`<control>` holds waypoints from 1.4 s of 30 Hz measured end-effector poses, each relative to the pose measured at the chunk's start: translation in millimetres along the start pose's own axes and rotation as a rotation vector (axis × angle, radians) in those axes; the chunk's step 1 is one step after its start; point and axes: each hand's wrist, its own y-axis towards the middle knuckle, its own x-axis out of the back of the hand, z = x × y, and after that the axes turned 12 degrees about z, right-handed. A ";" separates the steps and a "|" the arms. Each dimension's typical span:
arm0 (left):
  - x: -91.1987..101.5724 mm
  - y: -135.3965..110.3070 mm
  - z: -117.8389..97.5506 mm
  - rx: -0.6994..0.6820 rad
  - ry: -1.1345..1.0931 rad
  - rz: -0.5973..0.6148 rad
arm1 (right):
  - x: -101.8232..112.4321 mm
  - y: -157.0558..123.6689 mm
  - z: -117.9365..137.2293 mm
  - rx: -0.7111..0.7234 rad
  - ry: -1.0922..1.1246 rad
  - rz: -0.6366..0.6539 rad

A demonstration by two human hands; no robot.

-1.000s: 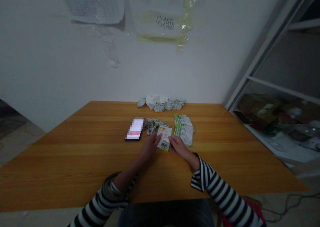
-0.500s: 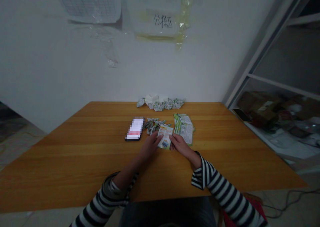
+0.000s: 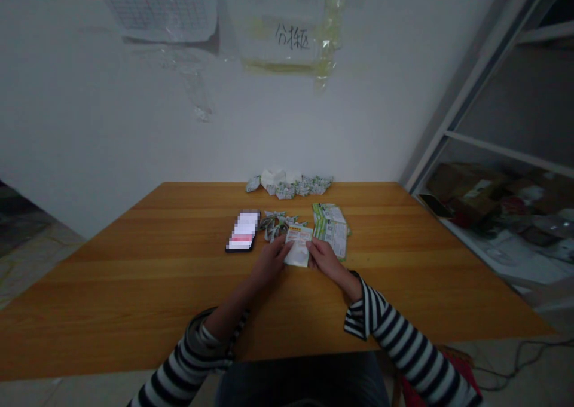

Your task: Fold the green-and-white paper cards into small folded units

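Observation:
Between my hands is a small printed leaflet (image 3: 298, 247) with orange print along its top and a plain white lower part. My left hand (image 3: 269, 262) pinches its left edge, and my right hand (image 3: 325, 262) holds its right edge. Just behind my right hand lies a stack of green-and-white leaflets (image 3: 332, 230). A heap of small folded paper pieces (image 3: 274, 228) sits behind my left hand, beside a smartphone (image 3: 243, 230) with a lit, blurred screen. A row of folded paper pieces (image 3: 289, 185) lines the table's far edge.
All this lies on a wooden table (image 3: 134, 293) set against a white wall, which bears taped sheets and a handwritten sign (image 3: 291, 38). A metal shelf unit (image 3: 484, 126) with cardboard boxes stands to the right. Cables lie on the floor at lower right.
The leaflet's lower part, with its coloured picture, now shows white, and the sheet has shifted slightly right. My hands stay on its edges.

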 end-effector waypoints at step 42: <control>5.1 3.9 6.7 0.019 -0.141 -0.020 | -1.4 -3.9 0.5 0.040 0.003 0.117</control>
